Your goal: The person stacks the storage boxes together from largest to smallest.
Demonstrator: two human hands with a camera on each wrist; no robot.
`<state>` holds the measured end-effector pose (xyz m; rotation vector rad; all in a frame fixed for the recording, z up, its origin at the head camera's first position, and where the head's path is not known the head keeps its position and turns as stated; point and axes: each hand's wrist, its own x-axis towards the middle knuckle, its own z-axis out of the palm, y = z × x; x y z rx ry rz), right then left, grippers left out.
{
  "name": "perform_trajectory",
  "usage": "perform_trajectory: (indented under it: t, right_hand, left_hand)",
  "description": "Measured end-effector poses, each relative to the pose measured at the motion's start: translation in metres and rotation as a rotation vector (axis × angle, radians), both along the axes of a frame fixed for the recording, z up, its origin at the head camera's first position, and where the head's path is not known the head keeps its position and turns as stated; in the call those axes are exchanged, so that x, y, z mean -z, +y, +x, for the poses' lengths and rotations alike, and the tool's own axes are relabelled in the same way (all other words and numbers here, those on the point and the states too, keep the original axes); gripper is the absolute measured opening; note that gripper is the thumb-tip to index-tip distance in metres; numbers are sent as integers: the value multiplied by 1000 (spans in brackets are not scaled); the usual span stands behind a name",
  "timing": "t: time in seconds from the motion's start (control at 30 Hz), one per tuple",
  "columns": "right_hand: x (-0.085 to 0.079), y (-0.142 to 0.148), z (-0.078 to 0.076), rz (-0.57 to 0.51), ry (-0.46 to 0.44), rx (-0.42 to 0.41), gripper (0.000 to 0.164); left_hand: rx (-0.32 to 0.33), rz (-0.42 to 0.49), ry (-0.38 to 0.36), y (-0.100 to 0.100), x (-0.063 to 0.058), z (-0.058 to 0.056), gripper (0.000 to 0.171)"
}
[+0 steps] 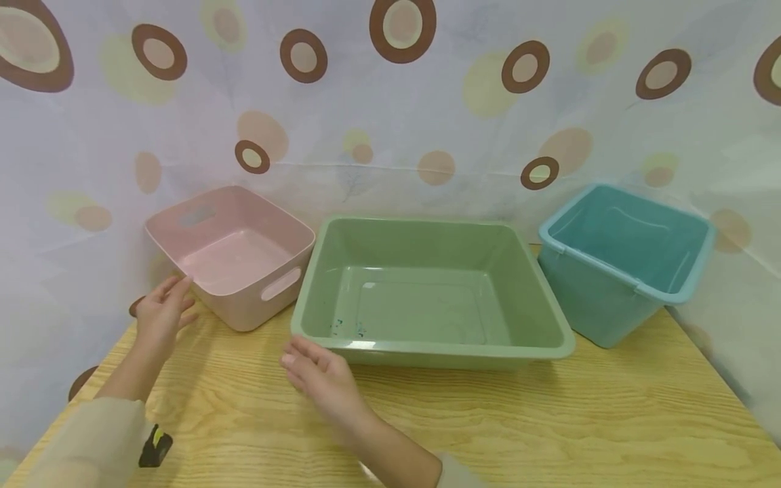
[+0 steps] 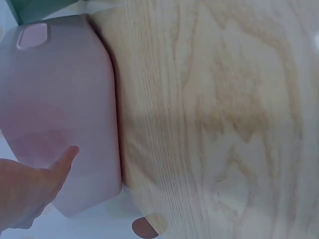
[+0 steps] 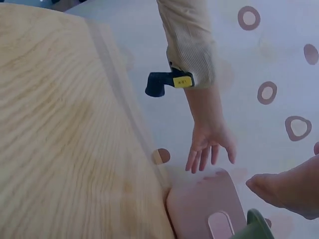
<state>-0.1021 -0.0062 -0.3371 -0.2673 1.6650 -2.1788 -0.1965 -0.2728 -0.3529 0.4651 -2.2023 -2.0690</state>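
Green tub (image 1: 421,305) parts blue bin (image 1: 601,295) from pink basket (image 1: 250,301); cloth (image 1: 366,102) behind.

Beige sleeves (image 1: 91,434) are being worn, along with a black, yellow-labelled camera (image 3: 162,79) at the left cuff (image 3: 201,77).

3 bins (image 1: 234,261) (image 1: 421,305) (image 1: 588,291), 2 hands (image 1: 158,318) (image 1: 326,376), 1 tbl (image 1: 549,427)

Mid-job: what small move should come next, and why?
Probably bring the left hand to the rim of the pink rounded-corner plastic bin: that hand is open close beside it, holding nothing, while the right hand is beside the green rectangular plastic basin.
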Motion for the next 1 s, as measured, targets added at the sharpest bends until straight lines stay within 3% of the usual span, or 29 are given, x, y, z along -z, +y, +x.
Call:
perform_trajectory:
  t: [0.17, 0.37, 0.6, 0.8, 1.0]
  right_hand:
    - [4, -31, 0, 15, -82, -16, 57]
    - [7, -64, -13, 29, -193, 103, 63]
    - [10, -82, -37, 37, -274, 238, 63]
    - [15, -94, -52, 68, -272, 284, 66]
    - [21, -105, -65, 101, -274, 315, 65]
  left_hand:
    - [-14, -32, -25, -1, -2, -8, 78]
    - [-25, -121, -75, -2, -1, -15, 79]
    - [-14, -68, -73, 6, 3, -18, 79]
    - [-22, -51, -63, 10, 4, -13, 78]
    - [-8, 94, -88, 14, -2, -15, 77]
